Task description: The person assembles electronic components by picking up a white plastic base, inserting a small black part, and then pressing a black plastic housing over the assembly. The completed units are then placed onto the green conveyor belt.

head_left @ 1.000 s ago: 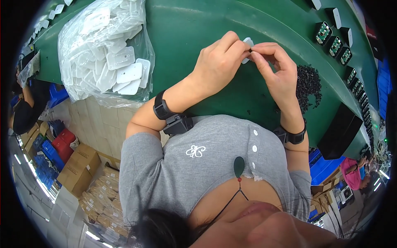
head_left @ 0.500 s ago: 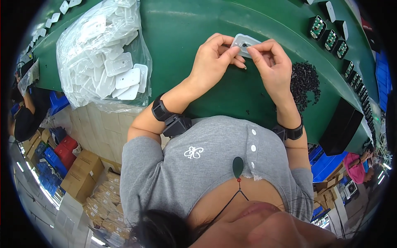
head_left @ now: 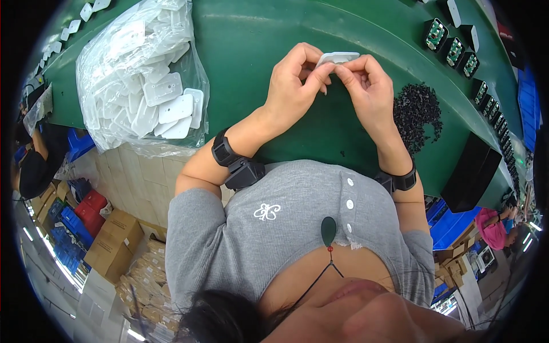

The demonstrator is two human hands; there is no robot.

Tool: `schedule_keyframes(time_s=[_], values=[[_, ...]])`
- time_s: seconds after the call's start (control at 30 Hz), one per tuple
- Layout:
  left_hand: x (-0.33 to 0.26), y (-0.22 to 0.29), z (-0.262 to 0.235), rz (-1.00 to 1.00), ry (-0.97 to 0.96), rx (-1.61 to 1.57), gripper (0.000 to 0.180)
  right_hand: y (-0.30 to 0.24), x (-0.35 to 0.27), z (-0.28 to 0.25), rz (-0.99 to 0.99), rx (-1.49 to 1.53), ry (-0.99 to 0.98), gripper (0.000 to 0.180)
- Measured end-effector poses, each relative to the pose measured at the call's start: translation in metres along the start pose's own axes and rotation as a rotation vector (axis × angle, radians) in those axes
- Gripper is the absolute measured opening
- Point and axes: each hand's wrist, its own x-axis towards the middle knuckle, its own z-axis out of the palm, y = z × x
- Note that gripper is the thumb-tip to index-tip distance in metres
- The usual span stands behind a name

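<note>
Between my two hands, over the green table, a white plastic cover plate [head_left: 338, 56] is tilted nearly edge-on. My left hand [head_left: 300, 80] is closed on its left end, thumb along the near side. On the other end, my right hand [head_left: 366, 86] is closed too, its thumb tip near the left thumb. Whatever lies under the thumbs is hidden. Beside my right wrist, a heap of small black parts [head_left: 420, 117] is spread on the table. To the left, a clear plastic bag [head_left: 137, 86] is full of similar white plates.
Black housings with green circuit boards [head_left: 454, 52] stand in a curved row at the right. A black box-like block [head_left: 472, 171] sits at the near right edge of the green table [head_left: 246, 34]. Cardboard boxes [head_left: 114, 240] stand on the floor at left.
The plate has tipped from showing its inner face, with dark parts in it, to nearly edge-on. My right hand has moved slightly left, bringing the thumbs together.
</note>
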Motion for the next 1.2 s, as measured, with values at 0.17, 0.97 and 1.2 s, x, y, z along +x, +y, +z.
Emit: schedule_keyframes(time_s=[0.17,0.97,1.2], values=[[0.001,0.008,-0.002,-0.169,-0.017,-0.111,0.011,-0.007,-0.001,-0.009,-0.357,-0.285,0.216,0.021],[0.034,0.015,-0.032,0.140,-0.097,0.798,0.011,-0.005,0.116,-0.152,0.150,-1.229,0.267,0.030],[0.028,0.021,-0.017,0.163,-0.042,1.097,0.048,-0.026,0.118,-0.142,-0.368,-1.308,0.127,0.033]])
